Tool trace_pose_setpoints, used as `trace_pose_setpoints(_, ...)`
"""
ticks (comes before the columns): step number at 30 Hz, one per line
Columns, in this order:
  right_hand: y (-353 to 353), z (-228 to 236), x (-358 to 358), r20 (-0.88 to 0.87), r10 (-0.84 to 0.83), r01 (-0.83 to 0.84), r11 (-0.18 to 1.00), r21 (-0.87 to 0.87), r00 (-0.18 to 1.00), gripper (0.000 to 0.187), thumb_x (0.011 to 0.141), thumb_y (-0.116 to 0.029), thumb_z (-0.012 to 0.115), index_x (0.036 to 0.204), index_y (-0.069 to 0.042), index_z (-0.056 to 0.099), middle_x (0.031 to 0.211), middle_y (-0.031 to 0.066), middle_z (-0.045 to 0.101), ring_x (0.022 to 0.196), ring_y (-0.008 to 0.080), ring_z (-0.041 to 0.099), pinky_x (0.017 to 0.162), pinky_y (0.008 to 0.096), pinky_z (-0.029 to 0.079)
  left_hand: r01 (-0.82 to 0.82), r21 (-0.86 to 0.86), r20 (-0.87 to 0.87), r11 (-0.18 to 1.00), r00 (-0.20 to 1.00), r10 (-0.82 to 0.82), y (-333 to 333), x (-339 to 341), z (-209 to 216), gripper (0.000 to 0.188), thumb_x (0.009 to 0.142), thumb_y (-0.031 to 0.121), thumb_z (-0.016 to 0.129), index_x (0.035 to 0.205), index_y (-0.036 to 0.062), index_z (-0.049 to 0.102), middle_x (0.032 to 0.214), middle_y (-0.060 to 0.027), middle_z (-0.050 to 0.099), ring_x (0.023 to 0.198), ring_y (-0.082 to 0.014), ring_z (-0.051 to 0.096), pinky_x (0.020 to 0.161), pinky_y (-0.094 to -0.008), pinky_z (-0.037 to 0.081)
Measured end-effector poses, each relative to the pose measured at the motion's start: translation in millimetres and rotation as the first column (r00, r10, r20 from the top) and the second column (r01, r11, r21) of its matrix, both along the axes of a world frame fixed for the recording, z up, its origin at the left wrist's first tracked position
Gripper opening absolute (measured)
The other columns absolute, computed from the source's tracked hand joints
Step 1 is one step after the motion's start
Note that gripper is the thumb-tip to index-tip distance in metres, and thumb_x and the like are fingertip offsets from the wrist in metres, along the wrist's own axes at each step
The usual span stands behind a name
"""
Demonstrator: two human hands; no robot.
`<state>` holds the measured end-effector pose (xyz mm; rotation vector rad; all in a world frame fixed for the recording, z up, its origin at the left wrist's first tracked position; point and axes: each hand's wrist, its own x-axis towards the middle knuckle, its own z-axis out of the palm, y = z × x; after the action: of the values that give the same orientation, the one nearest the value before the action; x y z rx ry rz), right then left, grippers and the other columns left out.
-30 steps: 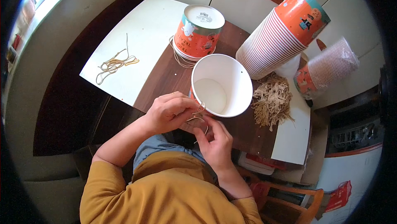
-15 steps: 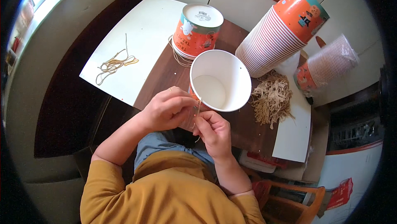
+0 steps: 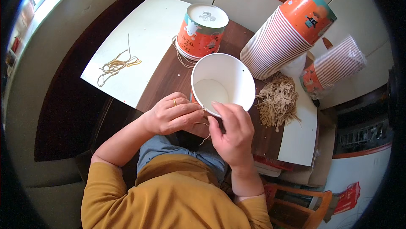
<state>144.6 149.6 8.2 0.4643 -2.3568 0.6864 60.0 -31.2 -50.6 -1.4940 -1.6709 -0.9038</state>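
A white-lined paper bucket with an orange outside stands tilted at the table's near edge, its mouth facing up. At the near-left side of its rim, my left hand is closed, pinching a thin beige cord whose loose end dangles below the fingers. My right hand is beside it at the near rim, thumb and fingers apart, nothing visible between them. Its fingertips overlap the bucket's opening. The spot where the cord meets the bucket is partly hidden by my left fingers.
Behind stands an upside-down orange bucket with cord at its base. A tall leaning stack of buckets is at right, near a bundle of beige cords and a plastic-wrapped stack. Loose cords lie on the table's white left part.
My right hand has let go of the cord and moved up and right toward the bucket's rim, its fingers spreading. The bucket has shifted slightly left. My left hand stays at the rim.
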Motion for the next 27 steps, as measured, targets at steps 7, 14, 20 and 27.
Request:
trace_pose_setpoints(7, 8.4, -10.6, -13.1, -0.077, 0.151, -0.122, 0.947, 0.296, 0.986, 0.026, 0.073, -0.004, 0.067, 0.099, -0.004, 0.065, 0.090, 0.0055, 0.060, 0.074, 0.0209, 0.057, 0.064, 0.0343, 0.042, 0.030, -0.003, 0.061, 1.000, 0.998, -0.030, -0.7, 1.9, 4.2, 0.026, 0.077, 0.008, 0.066, 0.102, -0.0008, 0.062, 0.096, -0.0122, 0.065, 0.070, -0.0217, 0.060, 0.064, -0.0326, 0.050)
trace_pose_setpoints(14, -2.7, -27.9, 11.4, -0.120, 0.117, -0.100, 0.986, 0.137, 0.986, 0.025, 0.075, 0.002, 0.070, 0.099, 0.000, 0.067, 0.093, 0.0070, 0.062, 0.076, 0.0234, 0.060, 0.067, 0.0347, 0.048, 0.021, 0.087, 0.319, 0.996, 0.947, -0.048, 0.4, 16.5, -1.2, 0.026, 0.070, -0.001, 0.071, 0.094, 0.0033, 0.064, 0.092, -0.0081, 0.067, 0.066, -0.0204, 0.059, 0.062, -0.0318, 0.048)
trace_pose_setpoints(20, -9.7, -40.0, 14.7, -0.017, 0.024, -0.027, 0.968, -0.249, 1.000, 0.023, 0.074, 0.003, 0.071, 0.096, -0.002, 0.066, 0.089, 0.0078, 0.063, 0.075, 0.0240, 0.063, 0.065, 0.0327, 0.052, -0.141, 0.031, 0.192, 0.990, 0.972, 0.132, 1.8, 25.2, 6.1, 0.024, 0.069, 0.008, 0.072, 0.092, 0.0065, 0.065, 0.091, -0.0050, 0.067, 0.066, -0.0165, 0.057, 0.060, -0.0300, 0.042)
trace_pose_setpoints(27, -17.8, -57.7, 7.1, -0.115, -0.091, 0.067, 0.977, -0.201, 0.989, 0.020, 0.076, 0.000, 0.071, 0.094, -0.006, 0.065, 0.087, 0.0075, 0.063, 0.072, 0.0248, 0.065, 0.063, 0.0330, 0.053, -0.516, 0.017, 0.102, 0.856, 0.853, 0.512, 8.7, 41.4, 9.3, 0.023, 0.067, 0.015, 0.071, 0.089, 0.0105, 0.066, 0.089, 0.0024, 0.068, 0.072, -0.0128, 0.058, 0.067, -0.0310, 0.036)
